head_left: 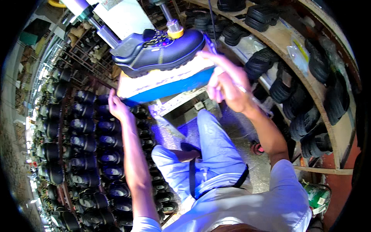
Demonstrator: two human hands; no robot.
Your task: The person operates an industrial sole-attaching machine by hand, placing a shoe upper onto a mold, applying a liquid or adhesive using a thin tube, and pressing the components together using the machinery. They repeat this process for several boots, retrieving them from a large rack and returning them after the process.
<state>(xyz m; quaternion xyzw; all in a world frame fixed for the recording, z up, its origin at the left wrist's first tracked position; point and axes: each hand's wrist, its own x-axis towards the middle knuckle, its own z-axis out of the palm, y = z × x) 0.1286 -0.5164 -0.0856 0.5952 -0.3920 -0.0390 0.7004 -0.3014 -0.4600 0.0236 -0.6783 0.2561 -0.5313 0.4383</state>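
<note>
A black work shoe (pixel 164 52) with speckled laces lies on a cream-topped pad with a blue side (pixel 172 89), toe to the right. One metal rod with a yellow end (pixel 175 33) presses on the shoe at the laces, and a second rod (pixel 108 38) meets its heel end. My right hand (pixel 230 83) is at the pad's right end, index finger stretched toward the toe and the other fingers loosely bent, with nothing in it. Beside the pad's left corner, my left hand (pixel 119 108) has its fingers extended and holds nothing visible; some of its fingers are hard to make out.
Rows of dark shoes (pixel 83 143) fill racks on the left. On the right, a curved wooden shelf (pixel 288 60) carries several black soles (pixel 284 87). A white machine housing (pixel 125 17) rises behind the shoe. A green container (pixel 317 195) stands at the lower right.
</note>
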